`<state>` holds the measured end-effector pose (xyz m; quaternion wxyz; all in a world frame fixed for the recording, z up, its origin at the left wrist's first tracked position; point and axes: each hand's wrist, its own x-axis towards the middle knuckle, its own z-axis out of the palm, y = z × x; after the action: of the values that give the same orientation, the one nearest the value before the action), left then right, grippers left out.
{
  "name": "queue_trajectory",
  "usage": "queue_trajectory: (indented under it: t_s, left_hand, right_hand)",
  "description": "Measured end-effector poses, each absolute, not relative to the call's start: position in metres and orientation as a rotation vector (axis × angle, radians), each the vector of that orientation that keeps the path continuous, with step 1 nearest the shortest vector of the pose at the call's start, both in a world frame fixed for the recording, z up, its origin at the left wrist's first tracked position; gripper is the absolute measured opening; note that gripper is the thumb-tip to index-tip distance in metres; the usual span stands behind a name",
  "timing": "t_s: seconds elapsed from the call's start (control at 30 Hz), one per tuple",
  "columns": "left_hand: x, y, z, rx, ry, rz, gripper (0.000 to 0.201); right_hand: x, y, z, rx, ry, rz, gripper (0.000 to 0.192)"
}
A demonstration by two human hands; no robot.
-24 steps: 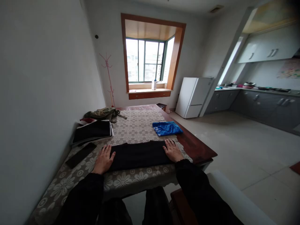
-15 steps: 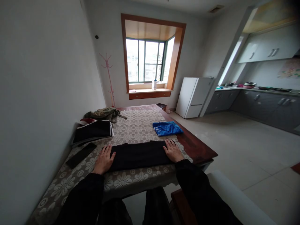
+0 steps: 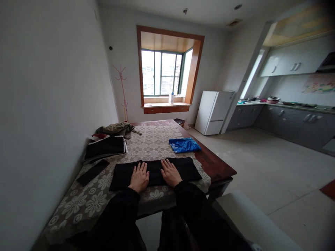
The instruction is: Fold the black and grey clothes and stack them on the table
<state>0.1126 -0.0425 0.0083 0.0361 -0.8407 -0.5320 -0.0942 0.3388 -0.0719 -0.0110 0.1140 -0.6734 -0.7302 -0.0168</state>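
Table (image 3: 218, 166): extends under and beyond the black cloth. Cover (image 3: 151, 139): patterned, directly beneath the black cloth. Black cloth (image 3: 155, 175): folded into a long strip, lying crosswise near the table's near edge. Pile (image 3: 106, 148): beyond the black cloth's left end, apart. Blue cloth (image 3: 184, 144): beyond its right half, apart. Dark slab (image 3: 92, 173): left of it.

Left hand (image 3: 140, 177) and right hand (image 3: 171, 173): 2 palms down on the black cloth's middle, fingers slightly spread, gripping nothing visible. Risk, judged: uneven pressure could ruck the layers; sideways push could drag the cover.
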Motion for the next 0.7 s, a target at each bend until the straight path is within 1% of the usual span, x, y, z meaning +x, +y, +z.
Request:
queue_trajectory:
  t_s: [0.1, 0.2, 0.47, 0.7]
  left_hand:
    - [0.149, -0.043, 0.002, -2.614, -1.591, -0.315, 0.062]
    - [0.162, -0.039, -0.003, -2.629, -1.574, -0.344, 0.061]
    - [0.16, -0.034, -0.014, -2.65, -1.561, -0.39, 0.064]
    - [0.158, -0.035, -0.014, -2.671, -1.532, -0.409, 0.064]
  right_hand:
    - [0.305, -0.062, -0.011, -1.973, -2.122, 0.019, 0.063]
    - [0.299, -0.058, -0.01, -1.983, -2.116, 0.016, 0.062]
    - [0.304, -0.062, -0.013, -1.932, -2.117, -0.037, 0.061]
    - [0.306, -0.065, -0.012, -1.881, -2.158, -0.024, 0.061]
